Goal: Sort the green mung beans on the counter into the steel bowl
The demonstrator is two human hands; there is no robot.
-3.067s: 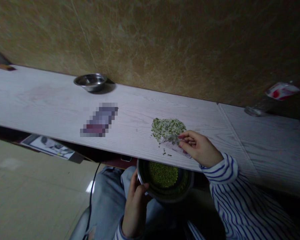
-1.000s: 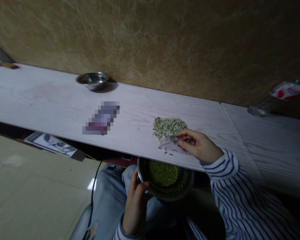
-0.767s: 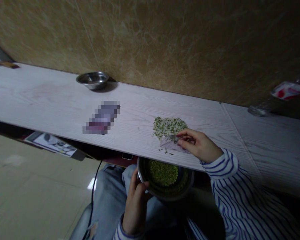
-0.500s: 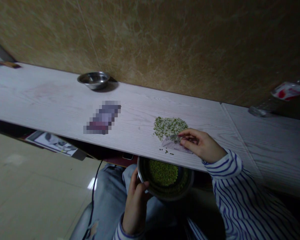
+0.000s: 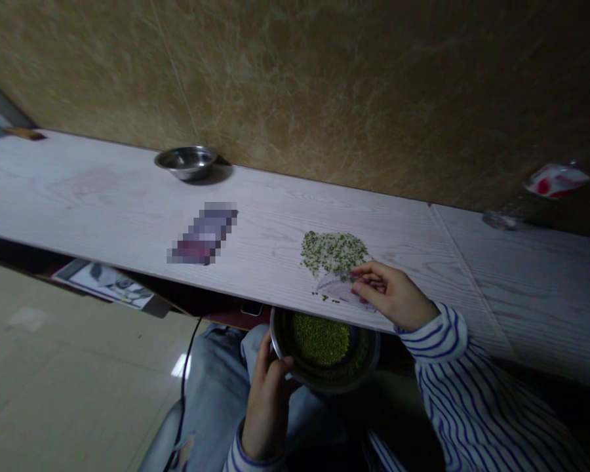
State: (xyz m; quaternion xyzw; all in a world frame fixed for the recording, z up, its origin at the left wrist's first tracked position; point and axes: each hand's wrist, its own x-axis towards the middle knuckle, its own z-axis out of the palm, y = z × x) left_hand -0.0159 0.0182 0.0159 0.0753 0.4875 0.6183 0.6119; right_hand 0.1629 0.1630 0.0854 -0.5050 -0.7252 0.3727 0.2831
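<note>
My left hand (image 5: 270, 393) grips the rim of a steel bowl (image 5: 276, 341), held over my lap just below the table edge. Green beans that look like mung beans (image 5: 322, 339) lie in the bowl. A spread of green beans mixed with whitish grains (image 5: 333, 252) lies on the table. Beside its near side, my right hand (image 5: 391, 292) is closed with a thin, clear plastic piece (image 5: 338, 287) pinched between thumb and fingers. The piece rests low over the tabletop; its exact shape is hard to make out. Several loose beans (image 5: 327, 297) lie by it.
Against the wall stands a small metal bowl (image 5: 187, 164) on the white wood-grain table (image 5: 265, 216). A blurred-out phone-like flat object (image 5: 205, 234) lies nearer. At the right is a clear plastic bottle (image 5: 553, 183). An open drawer or shelf (image 5: 113, 285) shows below at left.
My right hand with the plastic piece has moved slightly towards the table's near edge, away from the spread. My left hand and the bowl stay in place. The view has shifted slightly.
</note>
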